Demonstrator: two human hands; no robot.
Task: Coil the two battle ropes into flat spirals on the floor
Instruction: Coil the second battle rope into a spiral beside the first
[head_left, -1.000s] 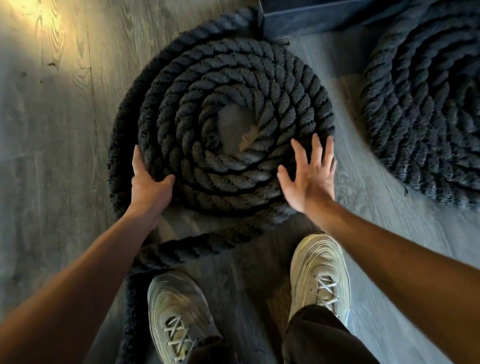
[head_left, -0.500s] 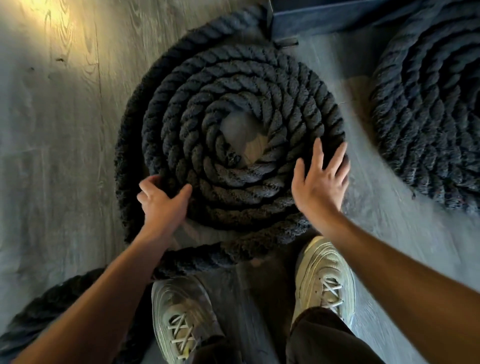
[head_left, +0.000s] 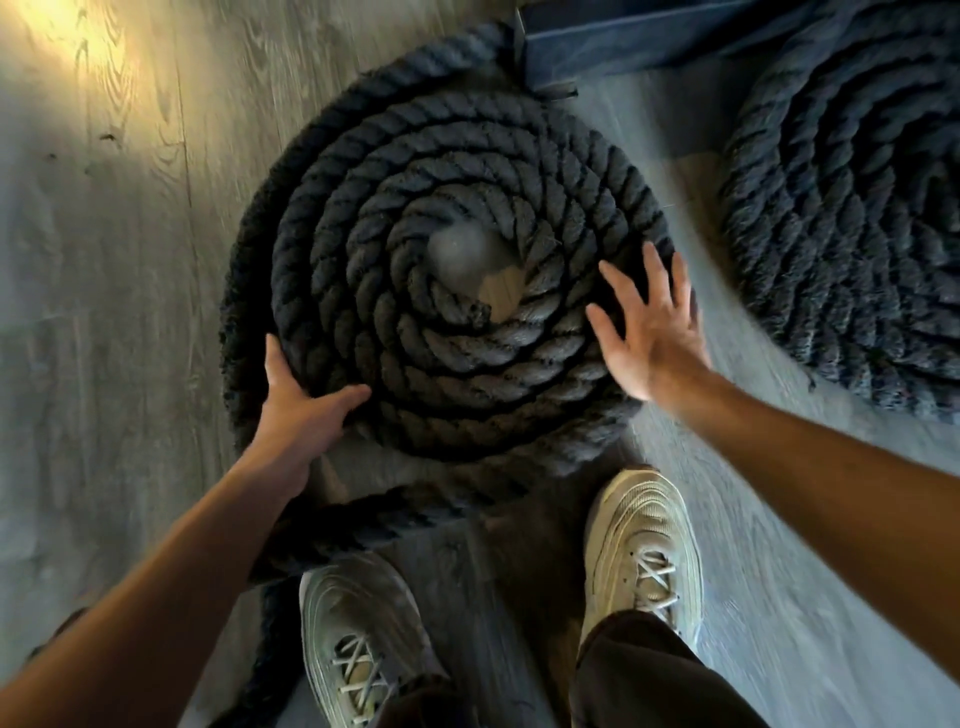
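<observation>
A thick black battle rope (head_left: 457, 322) lies wound in a flat spiral on the grey wood floor (head_left: 104, 364). Its loose tail (head_left: 363, 519) leaves the spiral's near edge and runs off to the lower left. My left hand (head_left: 301, 405) presses against the lower-left rim, thumb laid across the outer turn and a finger stretched along its side. My right hand (head_left: 649, 332) rests flat on the right rim, fingers spread. A second black rope (head_left: 857, 234) sits coiled at the right, cut by the frame edge.
A dark blue box-like base (head_left: 649, 31) stands at the top, right behind the near spiral. My two pale sneakers (head_left: 644, 551) stand just below the spiral, the left one (head_left: 358, 639) beside the tail. Bare floor stretches to the left.
My left hand's curled fingers have straightened along the spiral's rim. My right hand has slid a little further up the right rim. The spiral looks slightly turned.
</observation>
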